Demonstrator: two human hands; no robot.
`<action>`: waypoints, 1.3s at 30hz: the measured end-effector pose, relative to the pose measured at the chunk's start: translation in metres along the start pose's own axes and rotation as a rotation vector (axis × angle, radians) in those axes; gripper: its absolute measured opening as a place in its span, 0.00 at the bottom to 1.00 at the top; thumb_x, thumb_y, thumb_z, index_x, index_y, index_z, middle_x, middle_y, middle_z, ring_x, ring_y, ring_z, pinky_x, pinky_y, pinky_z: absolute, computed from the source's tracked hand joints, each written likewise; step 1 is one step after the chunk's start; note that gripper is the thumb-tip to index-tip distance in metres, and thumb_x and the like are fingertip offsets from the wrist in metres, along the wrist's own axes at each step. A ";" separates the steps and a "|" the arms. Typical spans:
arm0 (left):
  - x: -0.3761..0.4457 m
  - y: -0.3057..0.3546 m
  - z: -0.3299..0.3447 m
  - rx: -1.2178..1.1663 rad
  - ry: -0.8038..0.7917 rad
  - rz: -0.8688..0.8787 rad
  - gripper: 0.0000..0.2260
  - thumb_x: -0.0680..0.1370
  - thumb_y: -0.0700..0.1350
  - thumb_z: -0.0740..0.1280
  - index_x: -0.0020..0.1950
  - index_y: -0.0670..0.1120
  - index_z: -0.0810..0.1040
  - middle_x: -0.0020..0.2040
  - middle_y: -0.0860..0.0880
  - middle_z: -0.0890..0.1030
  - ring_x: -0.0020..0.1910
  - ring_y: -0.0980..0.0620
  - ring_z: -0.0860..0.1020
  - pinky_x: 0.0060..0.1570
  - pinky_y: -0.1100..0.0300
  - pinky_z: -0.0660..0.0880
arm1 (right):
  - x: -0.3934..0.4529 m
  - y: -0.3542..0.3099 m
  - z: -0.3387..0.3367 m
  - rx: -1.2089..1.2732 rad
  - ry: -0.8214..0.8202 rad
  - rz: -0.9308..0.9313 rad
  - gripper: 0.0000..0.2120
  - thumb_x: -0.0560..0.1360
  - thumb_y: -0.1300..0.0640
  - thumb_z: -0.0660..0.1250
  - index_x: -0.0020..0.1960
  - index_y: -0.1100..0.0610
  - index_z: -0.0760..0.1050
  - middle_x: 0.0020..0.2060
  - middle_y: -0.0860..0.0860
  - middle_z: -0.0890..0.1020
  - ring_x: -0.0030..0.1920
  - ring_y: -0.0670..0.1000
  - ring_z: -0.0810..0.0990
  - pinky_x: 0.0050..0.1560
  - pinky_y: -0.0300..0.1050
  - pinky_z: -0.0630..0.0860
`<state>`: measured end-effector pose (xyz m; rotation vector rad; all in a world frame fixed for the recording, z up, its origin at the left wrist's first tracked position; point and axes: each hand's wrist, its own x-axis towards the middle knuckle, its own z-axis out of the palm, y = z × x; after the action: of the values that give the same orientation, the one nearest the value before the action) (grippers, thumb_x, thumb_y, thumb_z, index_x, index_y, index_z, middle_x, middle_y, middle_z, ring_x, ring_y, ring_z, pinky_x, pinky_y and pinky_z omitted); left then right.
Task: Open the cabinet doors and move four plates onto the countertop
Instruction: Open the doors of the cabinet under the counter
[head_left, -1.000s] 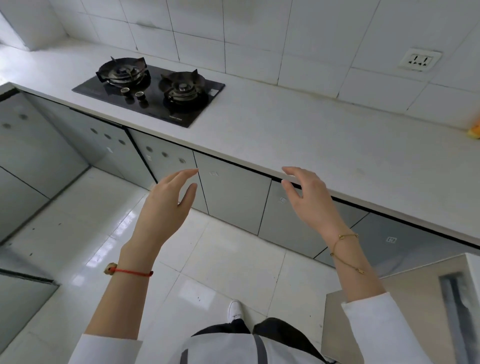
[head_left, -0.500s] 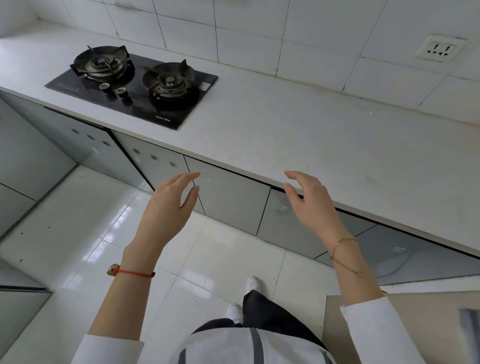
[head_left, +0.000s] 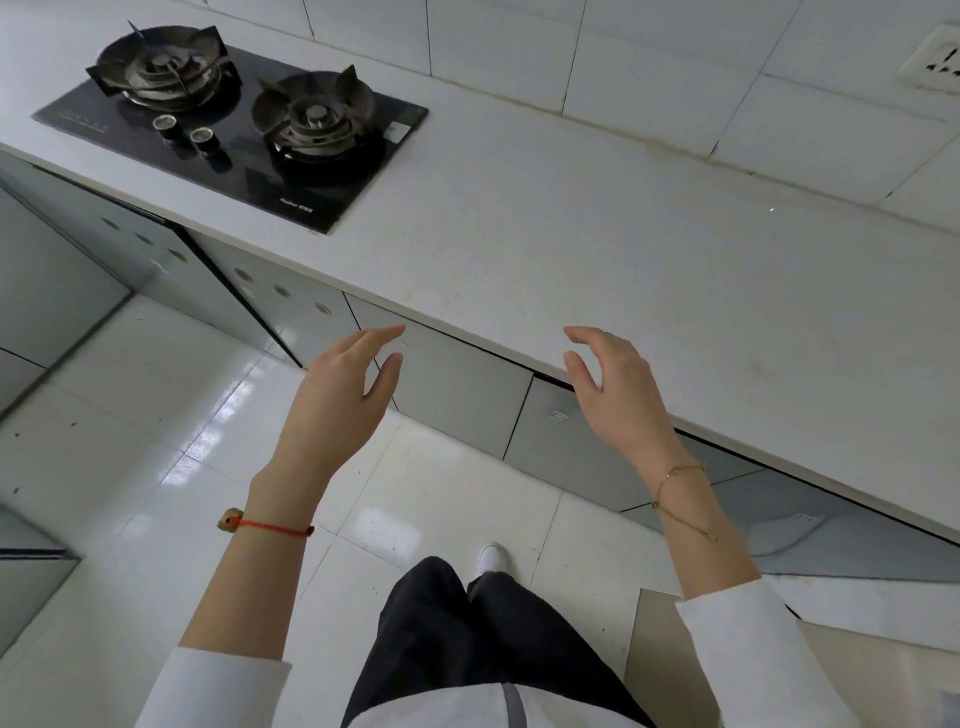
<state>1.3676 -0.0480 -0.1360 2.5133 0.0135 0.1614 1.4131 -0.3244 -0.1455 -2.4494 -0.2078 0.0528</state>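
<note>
A white countertop (head_left: 597, 249) runs across the view, with grey cabinet doors (head_left: 457, 400) shut beneath its front edge. No plates are visible. My left hand (head_left: 337, 395) hovers open in front of a grey door, just below the counter edge, fingers apart and holding nothing. My right hand (head_left: 613, 384) is raised open at the counter's front edge, over the neighbouring door (head_left: 561, 447), and holds nothing either.
A black two-burner gas hob (head_left: 234, 124) is set into the counter at the left. White wall tiles and a socket (head_left: 935, 60) lie behind. Glossy white floor tiles (head_left: 156, 467) spread below; a beige board (head_left: 857, 670) stands at the lower right.
The view has moved closer to the counter and tilted down. Both hands stay open and have come nearer the counter edge and the cabinet doors.
</note>
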 end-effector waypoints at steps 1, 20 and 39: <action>0.001 -0.004 0.006 -0.006 -0.001 -0.003 0.16 0.82 0.48 0.60 0.69 0.50 0.73 0.65 0.51 0.78 0.62 0.51 0.77 0.61 0.57 0.72 | 0.001 0.005 0.005 -0.002 0.001 0.001 0.17 0.82 0.53 0.57 0.69 0.55 0.70 0.65 0.49 0.75 0.69 0.48 0.68 0.65 0.35 0.62; -0.002 -0.145 0.236 -0.016 0.050 0.093 0.15 0.82 0.48 0.60 0.68 0.50 0.74 0.65 0.53 0.78 0.54 0.47 0.79 0.56 0.63 0.70 | 0.016 0.159 0.185 -0.031 0.245 -0.182 0.17 0.81 0.54 0.58 0.68 0.56 0.71 0.63 0.49 0.77 0.66 0.48 0.72 0.66 0.36 0.64; 0.044 -0.174 0.336 -0.160 0.352 0.431 0.14 0.81 0.47 0.61 0.66 0.49 0.76 0.59 0.54 0.80 0.56 0.58 0.78 0.57 0.61 0.74 | 0.036 0.210 0.249 -0.037 0.656 -0.454 0.17 0.81 0.53 0.58 0.68 0.56 0.71 0.61 0.49 0.79 0.64 0.48 0.74 0.66 0.39 0.68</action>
<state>1.4565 -0.0998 -0.5025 2.2658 -0.3844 0.7473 1.4549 -0.3233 -0.4708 -2.2582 -0.4575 -0.9363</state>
